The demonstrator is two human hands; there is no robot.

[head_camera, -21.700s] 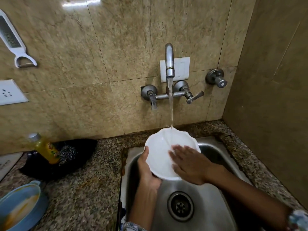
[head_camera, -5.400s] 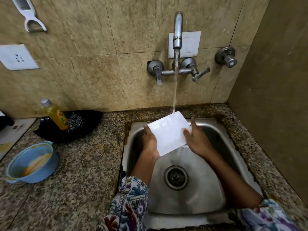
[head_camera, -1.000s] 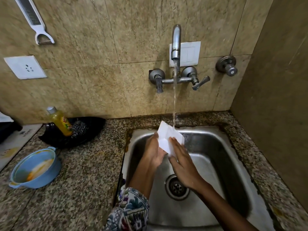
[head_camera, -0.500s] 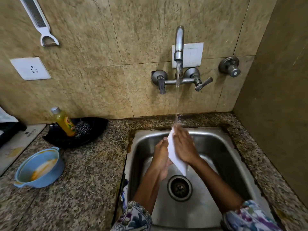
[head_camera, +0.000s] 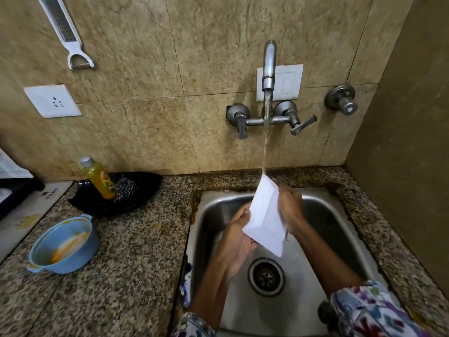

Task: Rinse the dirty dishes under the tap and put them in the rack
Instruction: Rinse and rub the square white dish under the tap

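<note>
A white square plate (head_camera: 266, 215) stands tilted on edge over the steel sink (head_camera: 340, 229), its top corner under the running water from the tap (head_camera: 269, 66). My left hand (head_camera: 239, 237) grips its lower left edge from below. My right hand (head_camera: 290, 207) lies against its right face. A dirty blue bowl (head_camera: 63, 244) with orange residue sits on the granite counter (head_camera: 136, 259) at the left. No rack is in view.
A black dish (head_camera: 136, 190) at the counter's back holds a yellow soap bottle (head_camera: 98, 178) and a steel scrubber (head_camera: 125, 189). A grater (head_camera: 65, 32) and a socket (head_camera: 52, 100) are on the wall. A brown side wall (head_camera: 408, 166) closes the right.
Over the last second the plate has been turned on edge under the stream, and my right hand has slid up along its right face. Earlier I rinsed a round scalloped plate.
</note>
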